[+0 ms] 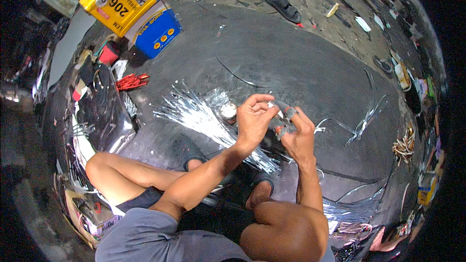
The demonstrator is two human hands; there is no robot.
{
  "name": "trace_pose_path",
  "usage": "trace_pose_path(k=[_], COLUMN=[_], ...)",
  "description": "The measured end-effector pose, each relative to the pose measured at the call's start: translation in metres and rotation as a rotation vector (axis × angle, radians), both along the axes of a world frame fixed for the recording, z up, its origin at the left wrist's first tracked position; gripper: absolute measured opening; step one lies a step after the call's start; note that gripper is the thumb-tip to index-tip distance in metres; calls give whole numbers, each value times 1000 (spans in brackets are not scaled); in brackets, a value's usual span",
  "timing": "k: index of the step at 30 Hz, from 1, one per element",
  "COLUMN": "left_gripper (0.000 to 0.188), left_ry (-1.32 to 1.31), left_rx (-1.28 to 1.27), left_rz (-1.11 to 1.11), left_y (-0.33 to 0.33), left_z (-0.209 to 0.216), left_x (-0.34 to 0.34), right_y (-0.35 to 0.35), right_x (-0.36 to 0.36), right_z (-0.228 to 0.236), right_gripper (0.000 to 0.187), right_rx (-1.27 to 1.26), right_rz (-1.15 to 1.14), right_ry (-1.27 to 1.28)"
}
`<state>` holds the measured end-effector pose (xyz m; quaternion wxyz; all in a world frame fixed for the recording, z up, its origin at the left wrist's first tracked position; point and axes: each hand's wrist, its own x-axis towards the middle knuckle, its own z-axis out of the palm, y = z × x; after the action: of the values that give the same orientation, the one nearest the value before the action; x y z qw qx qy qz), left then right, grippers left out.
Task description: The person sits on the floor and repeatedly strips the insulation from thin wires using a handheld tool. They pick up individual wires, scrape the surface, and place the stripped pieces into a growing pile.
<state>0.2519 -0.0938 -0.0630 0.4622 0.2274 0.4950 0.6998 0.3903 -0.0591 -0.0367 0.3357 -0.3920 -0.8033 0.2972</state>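
Observation:
My left hand is closed in a pinch on a small, shiny silver strip, in front of me. Just right of it is my right hand, its fingers curled toward the strip. Greyish wraps and a bit of orange-red cover some of its fingertips; what those fingers hold is too small to make out. Under and left of my hands, a fanned bundle of silver strips lies on the dark mat. Close to my left hand sits a small round container with a whitish top, beside crumpled clear plastic.
A yellow and blue box stands at the far left, near red strips. Loose silver strips lie to the right, with more strips by my right knee. Beyond the mat is a black sandal. Brownish strips are bundled far right.

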Motion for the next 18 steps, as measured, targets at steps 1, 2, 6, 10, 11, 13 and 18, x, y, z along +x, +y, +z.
trace_pose_path(k=[1,2,6,10,11,13,18], left_gripper=[17,16,13,13,14,17,15], left_ry=[-12,-24,-97,-142,-151,-180,-454], left_rx=[-37,-73,-223,-188,-147,-86,-48], left_rz=[-20,-25,-51,-52,-54,-79,-132], left_y=[-2,-4,-11,-17,-18,-22,-33], left_z=[-1,-2,-6,-7,-7,-5,5], left_x=[0,0,1,3,3,2,1], right_y=[-4,-7,-12,-17,-18,-20,-26], right_x=[-2,-3,-3,-2,-2,-3,-10], right_z=[1,1,-3,-5,-5,-2,9], right_gripper=[33,30,30,33,32,29,27], right_rx=[12,24,156,73,85,100,163], right_rz=[-24,-50,-25,-47,-54,-66,-94], right_ry=[23,45,-9,-31,-15,14,120])
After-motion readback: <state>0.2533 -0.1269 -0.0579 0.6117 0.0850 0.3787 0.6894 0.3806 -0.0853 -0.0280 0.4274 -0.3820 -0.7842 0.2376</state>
